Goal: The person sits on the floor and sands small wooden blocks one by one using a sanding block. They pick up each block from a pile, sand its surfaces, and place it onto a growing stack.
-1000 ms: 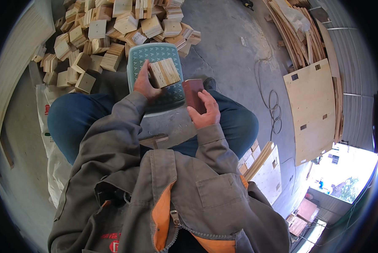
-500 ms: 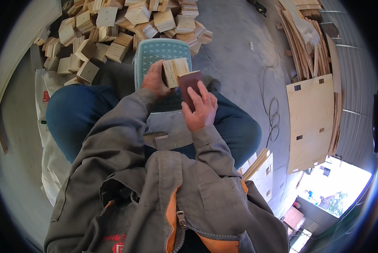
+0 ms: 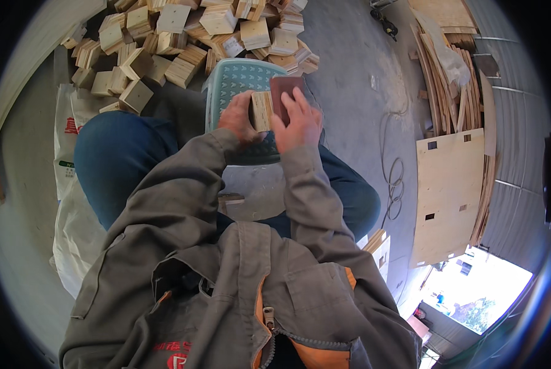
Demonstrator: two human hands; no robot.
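My left hand [image 3: 238,117] is closed around a plywood block [image 3: 262,111], whose layered side faces up. In my right hand [image 3: 300,123] is a flat reddish-brown sanding block [image 3: 286,92], held with the fingers spread across its back. The sanding block lies against the right side of the plywood block, or right beside it; the contact itself is hidden. Both hands are over a pale green plastic stool [image 3: 226,77] with a patterned top, between my knees.
A heap of plywood blocks [image 3: 180,67] lies on the floor beyond the stool. White sacks [image 3: 72,240] are at my left. To the right are a looped cable [image 3: 395,181], a plywood sheet with square holes [image 3: 450,190] and stacked wooden strips [image 3: 438,80].
My right hand has pushed the sanding block forward and up along the plywood block's right side. The plywood block has shifted slightly and turned. The whole view has moved a little.
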